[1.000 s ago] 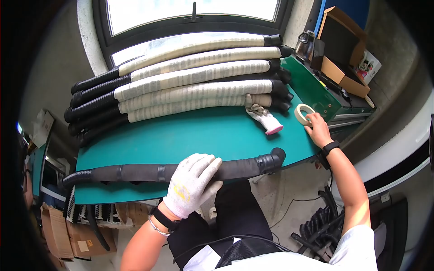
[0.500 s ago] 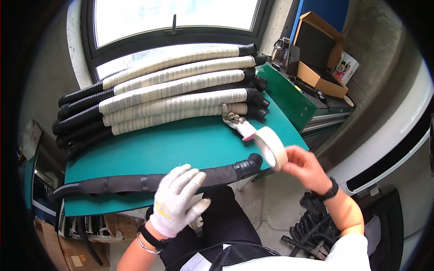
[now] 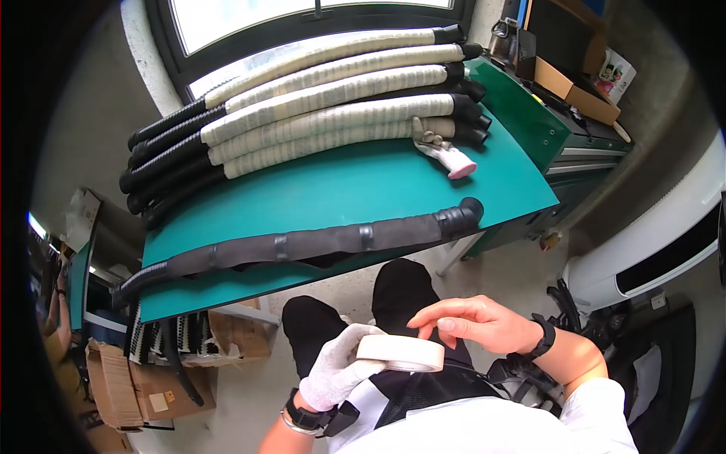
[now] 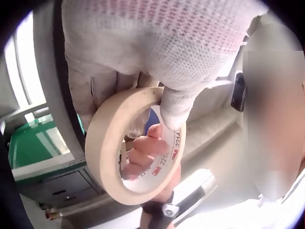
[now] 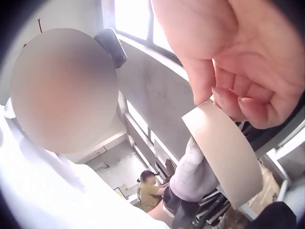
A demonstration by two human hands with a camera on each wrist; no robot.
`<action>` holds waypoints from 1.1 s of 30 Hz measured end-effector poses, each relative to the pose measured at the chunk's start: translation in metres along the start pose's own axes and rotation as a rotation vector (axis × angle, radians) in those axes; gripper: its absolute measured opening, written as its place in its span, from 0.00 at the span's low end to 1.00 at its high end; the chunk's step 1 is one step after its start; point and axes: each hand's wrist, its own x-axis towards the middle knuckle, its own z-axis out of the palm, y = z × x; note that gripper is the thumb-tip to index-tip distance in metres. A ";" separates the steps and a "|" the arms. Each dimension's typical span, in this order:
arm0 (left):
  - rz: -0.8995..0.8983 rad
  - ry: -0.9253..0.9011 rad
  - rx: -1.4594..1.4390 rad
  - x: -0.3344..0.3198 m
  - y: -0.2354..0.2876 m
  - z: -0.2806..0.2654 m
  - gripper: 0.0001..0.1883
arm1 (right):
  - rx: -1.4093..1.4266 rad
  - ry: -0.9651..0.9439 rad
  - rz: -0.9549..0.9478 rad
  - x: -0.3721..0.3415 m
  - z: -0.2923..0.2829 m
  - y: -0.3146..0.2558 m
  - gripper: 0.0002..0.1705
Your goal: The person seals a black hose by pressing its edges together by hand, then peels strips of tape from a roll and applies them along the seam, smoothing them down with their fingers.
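Note:
My gloved left hand [image 3: 340, 368] grips a cream tape roll [image 3: 401, 353] above my lap. The left wrist view has the glove's [image 4: 157, 52] thumb over the rim of the roll [image 4: 102, 148]. My bare right hand [image 3: 484, 324] is at the roll's right side, fingers bent and a gap between thumb and forefinger. In the right wrist view its fingertips lie at the upper edge of the roll [image 5: 226, 152]; whether they touch it is unclear. A dark wrapped hose [image 3: 318, 240] lies along the table's front edge, untouched by either hand.
Several white-wrapped hoses [image 3: 333, 83] lie at the back of the green table [image 3: 302, 193], with a loose glove [image 3: 448, 157] by their right ends. Cardboard boxes [image 3: 113, 386] stand on the floor at left. An open carton [image 3: 567, 83] sits on the right-hand cabinet.
The right hand has brought the tape roll from the table's right side to above my lap. The left hand has left the dark hose and now grips the roll.

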 end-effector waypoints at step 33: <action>0.408 0.217 0.576 0.015 -0.013 0.028 0.15 | -0.743 0.354 -0.392 0.022 0.019 0.021 0.14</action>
